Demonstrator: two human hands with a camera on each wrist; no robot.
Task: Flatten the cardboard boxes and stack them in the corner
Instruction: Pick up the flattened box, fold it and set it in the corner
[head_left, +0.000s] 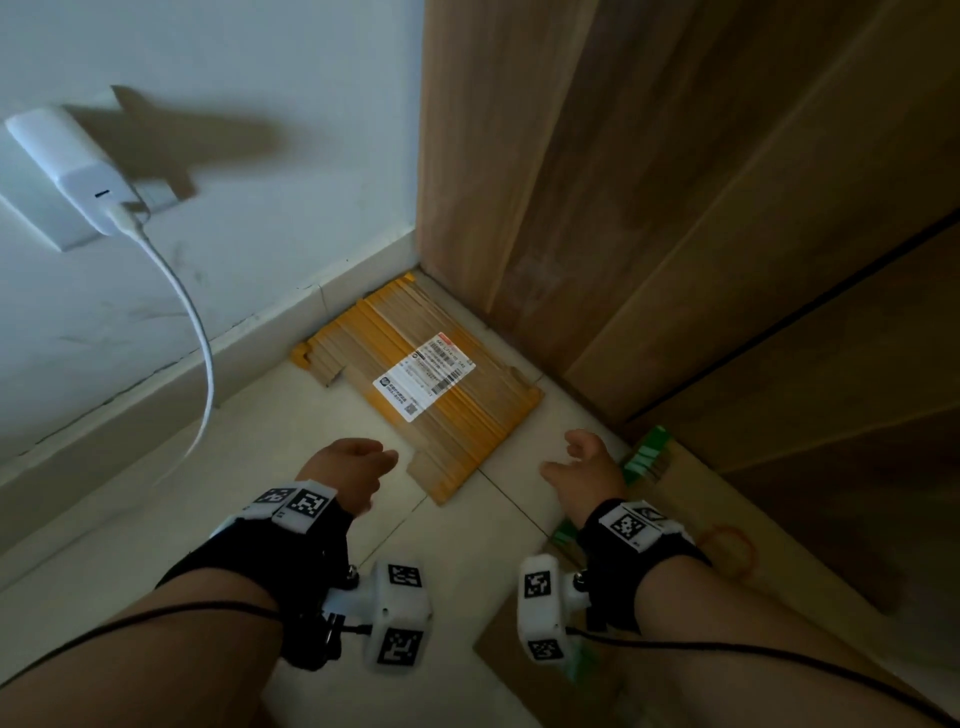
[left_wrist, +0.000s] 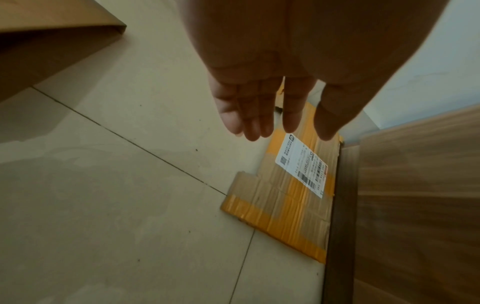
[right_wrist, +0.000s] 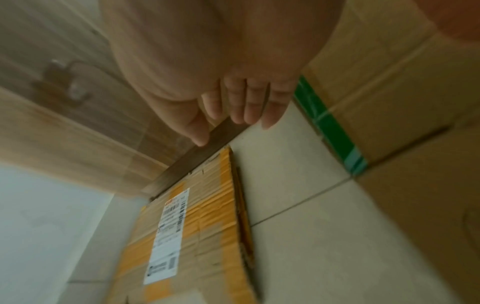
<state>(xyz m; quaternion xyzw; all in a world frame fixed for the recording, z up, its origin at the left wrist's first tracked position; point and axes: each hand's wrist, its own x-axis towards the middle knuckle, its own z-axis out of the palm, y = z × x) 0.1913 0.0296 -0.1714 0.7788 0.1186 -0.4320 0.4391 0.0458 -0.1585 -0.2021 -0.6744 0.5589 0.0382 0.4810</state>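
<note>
A: The flattened box with the yellow tape and the white shipping label lies flat on the floor tiles, tucked into the corner between the white wall and the wooden cabinet. One edge runs just beside the cabinet's dark plinth.

B: And the hands?

A: Both empty. The left hand hovers near the box's near edge, fingers straight and loosely together, holding nothing. The right hand is the same — relaxed, slightly spread, clear of the cardboard.

B: So what could go wrong?

A: A second box with green tape sits at the right, by the right wrist. I judge it not yet flattened, though I see only part of it. If it goes onto the first one carelessly, the lower sheet could slide out of the corner on the smooth tile.

B: Anything else?

A: The white charger cable hangs from the wall socket on the left — a swinging arm or a wide sheet of cardboard could catch it.
</note>
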